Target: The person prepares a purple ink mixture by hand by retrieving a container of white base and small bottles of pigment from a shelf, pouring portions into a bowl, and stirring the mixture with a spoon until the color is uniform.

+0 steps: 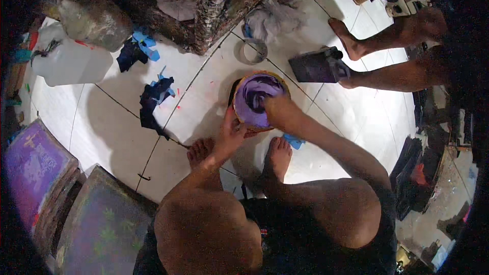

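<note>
A round tub (pixel 289 89) with a yellowish, smeared rim is tilted a little toward me above the tiled floor, between my feet. Purple paint (pixel 248 118) coats its inside, with darker swirls in the middle. My left hand (pixel 233 131) grips the tub's near left side, thumb up along the wall and fingers underneath. My right hand (pixel 280 112) reaches over the right rim into the tub, its fingers closed. Whatever it may hold is hidden by the hand and the paint.
Beyond the tub are a tape roll (pixel 252 51) and a dark box-like object (pixel 318 65) by another person's feet (pixel 355 46). Dark and blue scraps (pixel 155 97) lie left of it, near a white plastic jug (pixel 76 61). Paint-stained screen frames (pixel 38 165) lean at the lower left.
</note>
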